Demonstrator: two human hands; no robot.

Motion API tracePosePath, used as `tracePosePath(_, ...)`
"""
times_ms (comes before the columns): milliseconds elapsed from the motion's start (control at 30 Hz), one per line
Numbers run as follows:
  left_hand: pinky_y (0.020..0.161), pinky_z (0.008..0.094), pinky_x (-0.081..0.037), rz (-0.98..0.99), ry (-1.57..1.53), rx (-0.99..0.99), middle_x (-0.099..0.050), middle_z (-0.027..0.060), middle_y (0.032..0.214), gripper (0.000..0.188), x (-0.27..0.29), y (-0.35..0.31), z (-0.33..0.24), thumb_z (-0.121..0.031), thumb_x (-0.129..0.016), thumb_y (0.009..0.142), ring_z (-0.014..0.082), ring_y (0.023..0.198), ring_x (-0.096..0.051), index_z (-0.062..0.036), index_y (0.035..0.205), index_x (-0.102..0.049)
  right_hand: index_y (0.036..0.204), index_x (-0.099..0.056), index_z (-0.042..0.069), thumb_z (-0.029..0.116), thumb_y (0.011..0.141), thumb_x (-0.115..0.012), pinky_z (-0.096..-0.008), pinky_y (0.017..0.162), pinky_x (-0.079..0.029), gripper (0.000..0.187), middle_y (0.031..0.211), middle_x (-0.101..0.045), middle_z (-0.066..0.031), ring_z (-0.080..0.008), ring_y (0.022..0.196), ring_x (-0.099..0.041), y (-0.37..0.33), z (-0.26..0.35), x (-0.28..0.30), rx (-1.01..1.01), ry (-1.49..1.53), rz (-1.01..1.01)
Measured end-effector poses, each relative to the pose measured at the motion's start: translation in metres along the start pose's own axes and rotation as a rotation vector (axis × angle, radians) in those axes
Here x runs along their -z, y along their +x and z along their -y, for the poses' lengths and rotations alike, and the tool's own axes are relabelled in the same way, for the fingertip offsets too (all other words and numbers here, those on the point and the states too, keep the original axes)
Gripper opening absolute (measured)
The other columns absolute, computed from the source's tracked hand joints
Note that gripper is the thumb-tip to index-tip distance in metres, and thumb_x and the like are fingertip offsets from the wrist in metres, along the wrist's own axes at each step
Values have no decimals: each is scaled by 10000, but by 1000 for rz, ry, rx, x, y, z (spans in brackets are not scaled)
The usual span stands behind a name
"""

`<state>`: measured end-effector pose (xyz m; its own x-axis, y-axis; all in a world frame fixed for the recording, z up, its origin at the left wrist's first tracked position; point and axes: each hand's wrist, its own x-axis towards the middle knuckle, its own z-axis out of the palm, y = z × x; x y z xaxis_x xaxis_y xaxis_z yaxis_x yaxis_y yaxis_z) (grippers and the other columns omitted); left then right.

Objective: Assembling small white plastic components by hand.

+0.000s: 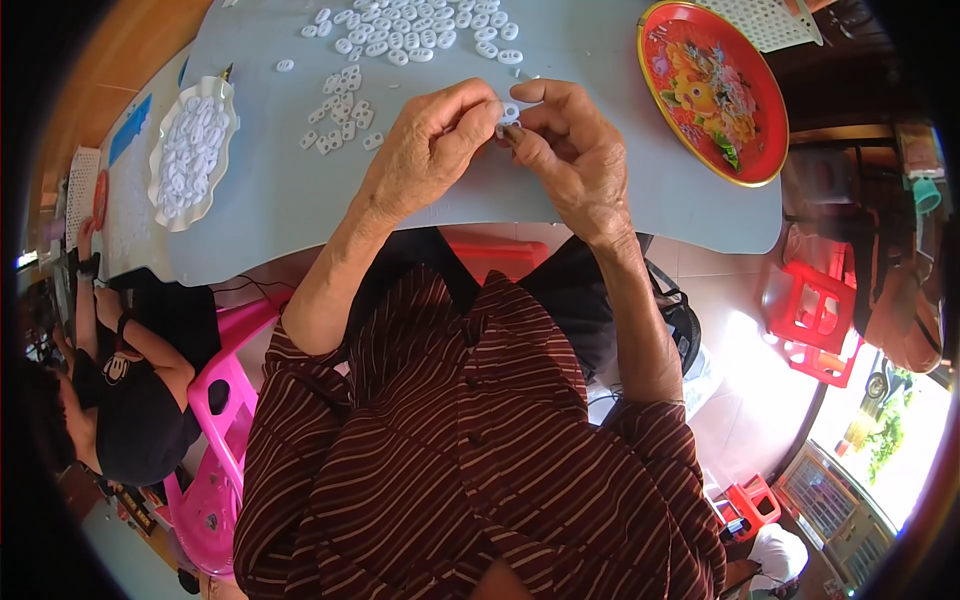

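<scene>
Both my hands meet above the grey table (270,190), holding small white plastic pieces between them. My left hand (435,140) pinches an oval white piece with two holes (509,110) from its left side. With thumb and forefinger, my right hand (575,150) grips at the same spot from the right; its fingers partly hide a second small white part there. Beyond the hands lies a spread of oval white pieces (415,28). Nearer, left of my left hand, sits a group of smaller angular white pieces (345,112) with holes.
A scalloped white tray (232,130) heaped with white oval pieces stands at the left. On the right is a round red tray with flowers and a goldfish (655,50). A white perforated basket (765,22) sits behind it. Another person (150,400) sits at the left by a pink chair (225,400).
</scene>
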<state>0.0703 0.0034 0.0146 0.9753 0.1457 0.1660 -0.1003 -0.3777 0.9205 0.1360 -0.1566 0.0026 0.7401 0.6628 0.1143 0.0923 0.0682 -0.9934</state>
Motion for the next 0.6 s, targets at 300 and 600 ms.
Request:
tracePosePath(300, 467, 248, -316, -32, -42, -24, -401, -8, 562, 284, -4, 0, 5, -270, -502, 926, 74, 507, -348, -21, 794, -528, 1139, -515, 9, 23, 857, -619, -230, 749, -486, 301, 869, -603, -51, -106, 805, -584, 2, -4, -1, 20, 68, -35)
tracePosePath(600, 467, 246, -304, -12, -59, -23, -391, -11, 558, 289, -3, 0, 8, -271, -499, 927, 73, 512, -335, -22, 782, -523, 1095, -518, -11, -47, 832, -590, -236, 728, -501, 275, 866, -611, -74, -107, 798, -595, 1, 1, -2, -4, 71, -31)
